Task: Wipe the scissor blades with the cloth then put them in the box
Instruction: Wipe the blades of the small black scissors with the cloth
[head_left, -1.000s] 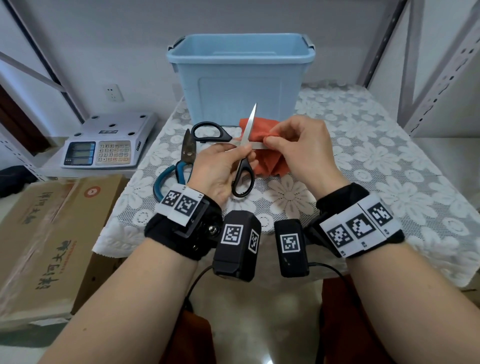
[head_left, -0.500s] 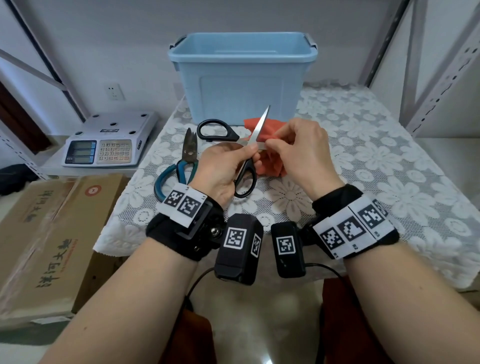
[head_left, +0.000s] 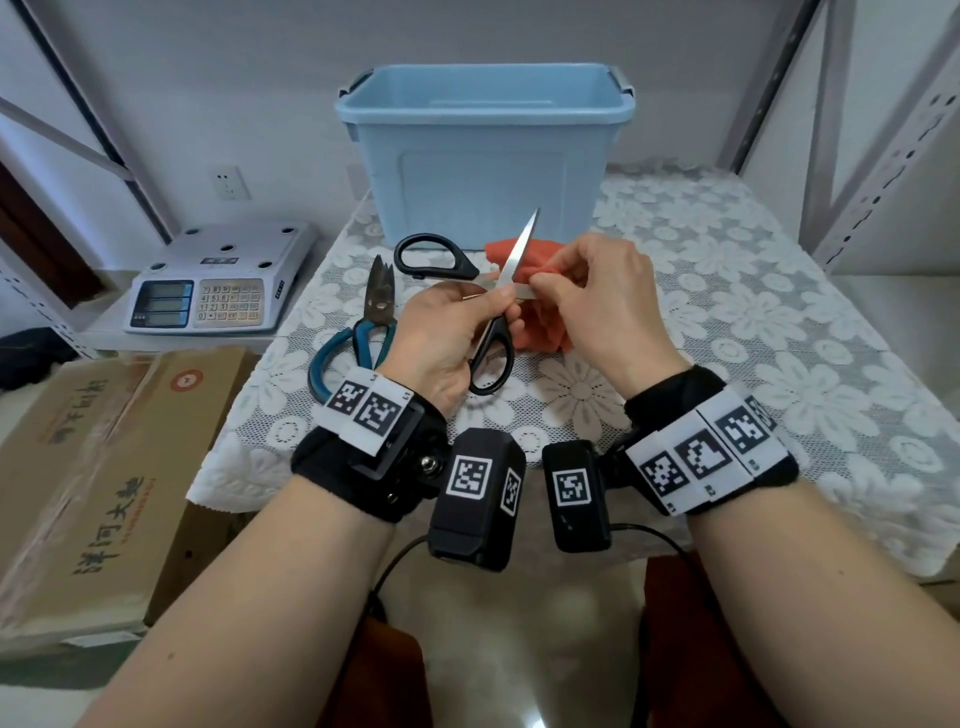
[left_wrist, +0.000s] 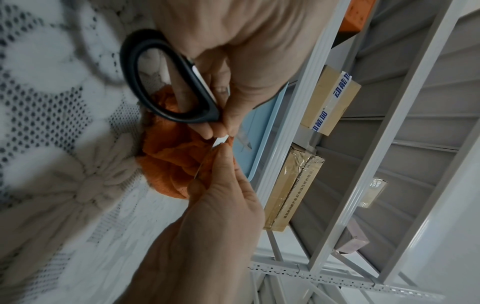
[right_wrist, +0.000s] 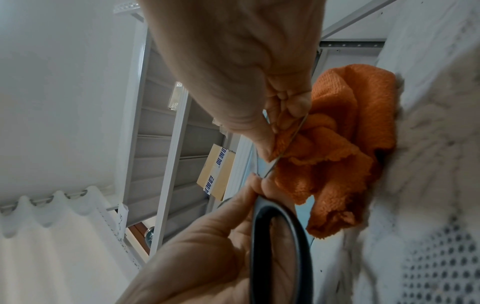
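Both hands hold open scissors, cloth seemingly pinched on.

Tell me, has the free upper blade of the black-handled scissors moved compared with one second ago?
Yes. The free upper blade has tilted rightward; its tip sits further right across the light blue plastic box.

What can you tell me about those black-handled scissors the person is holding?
The black-handled scissors are opened wide, their shiny metal blades crossed. One blade points up toward the blue box; the other lies roughly level, its tip pinched in the orange cloth by the right hand. The left hand grips them near the pivot. One handle loop hangs below that hand, the other sticks out to the left. They are held above the lace tablecloth.
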